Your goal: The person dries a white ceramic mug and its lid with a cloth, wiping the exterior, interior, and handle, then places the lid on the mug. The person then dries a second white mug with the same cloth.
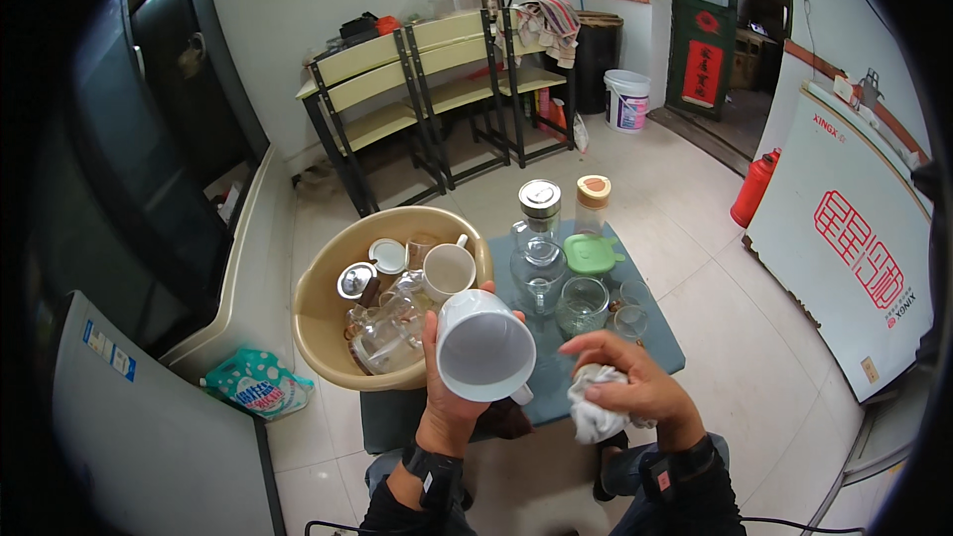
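Observation:
A white ceramic mug (485, 348) rests in my left hand (456, 400), its mouth tipped toward me and its handle at the lower right. Bunched in my right hand (642, 380) is a white cloth (595, 406), held to the right of the mug and apart from it. Left of the mug stands a tan plastic basin (316, 346) with another white mug (449, 273), lids and clear glassware inside. On the low blue-grey table (659, 346) are a glass pitcher (537, 279), a green-lidded container (590, 253), a textured glass (583, 305) and small glass cups (630, 321).
Two lidded bottles, one steel-topped (540, 199), one orange-topped (593, 193), stand at the table's far end. Cream folding chairs (447, 45) line the back wall. A white freezer (841, 238) and red thermos (754, 190) are at right, a teal bag (257, 383) at left.

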{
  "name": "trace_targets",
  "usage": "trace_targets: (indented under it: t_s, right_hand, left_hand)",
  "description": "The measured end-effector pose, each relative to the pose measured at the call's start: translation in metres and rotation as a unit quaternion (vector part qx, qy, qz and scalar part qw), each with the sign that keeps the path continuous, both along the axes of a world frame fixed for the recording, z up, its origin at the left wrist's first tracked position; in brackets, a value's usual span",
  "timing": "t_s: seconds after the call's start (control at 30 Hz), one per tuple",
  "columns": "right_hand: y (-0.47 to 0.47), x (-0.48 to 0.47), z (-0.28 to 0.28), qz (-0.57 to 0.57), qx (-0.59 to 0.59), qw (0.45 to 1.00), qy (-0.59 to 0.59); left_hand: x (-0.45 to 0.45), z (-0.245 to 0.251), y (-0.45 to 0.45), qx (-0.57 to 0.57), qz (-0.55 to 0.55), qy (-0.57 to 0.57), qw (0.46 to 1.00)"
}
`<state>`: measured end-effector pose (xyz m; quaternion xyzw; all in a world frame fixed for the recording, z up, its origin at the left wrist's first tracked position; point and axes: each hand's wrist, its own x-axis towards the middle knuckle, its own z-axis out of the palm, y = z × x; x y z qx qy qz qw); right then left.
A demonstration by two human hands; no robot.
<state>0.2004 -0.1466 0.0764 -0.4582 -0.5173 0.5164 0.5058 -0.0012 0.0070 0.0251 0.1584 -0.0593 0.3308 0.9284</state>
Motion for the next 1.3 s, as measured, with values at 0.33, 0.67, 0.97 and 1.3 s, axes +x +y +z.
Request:
trace_targets:
  t_s: [0.33, 0.67, 0.97, 1.3]
  right_hand:
    - [0.016, -0.029, -0.034, -0.045, -0.023, 0.994, -0.099]
    - [0.013, 0.017, -0.037, -0.146, -0.019, 0.975, -0.166]
    - [0.034, -0.009, -0.071, -0.128, -0.074, 0.937, -0.317]
    - [0.077, -0.019, -0.131, -0.184, -0.081, 0.93, -0.309]
  left_hand:
    - [0.021, -0.015, -0.012, 0.024, 0.079, 0.174, 0.981]
    - [0.017, -0.076, 0.0, -0.029, -0.039, 0.34, 0.939]
    - [-0.003, -0.104, -0.005, -0.038, 0.056, 0.483, 0.873]
    - [-0.03, -0.101, -0.001, 0.004, 0.045, 0.509, 0.859]
